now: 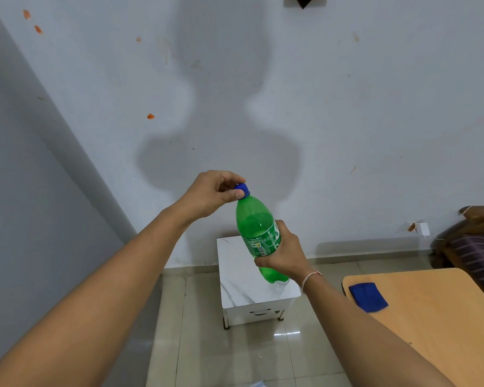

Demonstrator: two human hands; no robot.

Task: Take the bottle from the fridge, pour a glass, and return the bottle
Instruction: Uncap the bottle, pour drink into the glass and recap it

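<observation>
Here the right hand [284,256] grips the green bottle [259,233], hiding its lower half, left fingers [235,194] pinching the blue cap [242,189], with a white counter [243,277] below on a tiled floor [207,344].

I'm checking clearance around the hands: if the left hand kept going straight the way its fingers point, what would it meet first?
The left hand points right, fingers already pinching the blue cap of the green bottle, so the cap comes first. Beyond it only the wall shows; how far back it lies is unclear.
</observation>
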